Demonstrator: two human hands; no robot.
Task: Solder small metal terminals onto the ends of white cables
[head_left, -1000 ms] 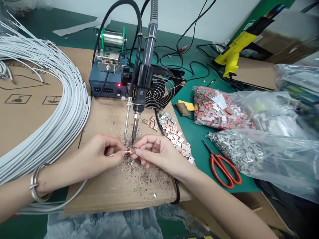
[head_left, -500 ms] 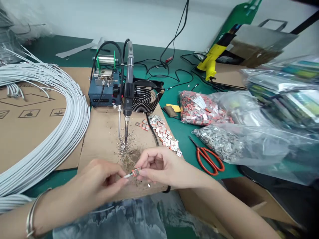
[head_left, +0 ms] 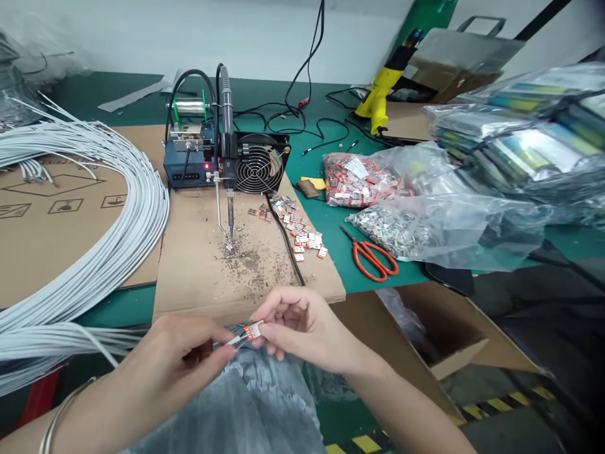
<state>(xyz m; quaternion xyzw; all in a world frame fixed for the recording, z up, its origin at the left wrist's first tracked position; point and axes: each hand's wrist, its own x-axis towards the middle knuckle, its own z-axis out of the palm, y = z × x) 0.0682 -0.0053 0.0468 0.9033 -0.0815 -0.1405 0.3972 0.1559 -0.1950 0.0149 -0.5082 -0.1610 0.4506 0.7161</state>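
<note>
- My left hand [head_left: 182, 353] pinches a white cable [head_left: 235, 341] between thumb and forefinger; my other left fingers are mostly hidden behind the hand, and the forearm is cut off at the lower left.
- My right hand [head_left: 314, 331] pinches a small orange-and-silver connector [head_left: 255, 329] between thumb and forefinger, covering part of it. Thin wires bridge cable and connector between my fingertips, too small for me to tell how they are joined.
- Connector and cable are over the grey cloth [head_left: 269, 403] below me, just off the near edge of the cardboard sheet [head_left: 189, 277].
- To my left, a thick bundle of white cables [head_left: 142, 233] runs out of view; my left hand and arm hide part of its lower strands.
- Beyond my hands, the soldering iron [head_left: 229, 157] points down at dark crumbs, well apart from the connector.
- Right of it lie loose connectors [head_left: 305, 233], then red-handled scissors [head_left: 375, 258].
- Farther back, the black fan [head_left: 259, 169] is partly behind the iron.
- At far right, clear bags [head_left: 515, 132] are blurred, their contents unclear.
</note>
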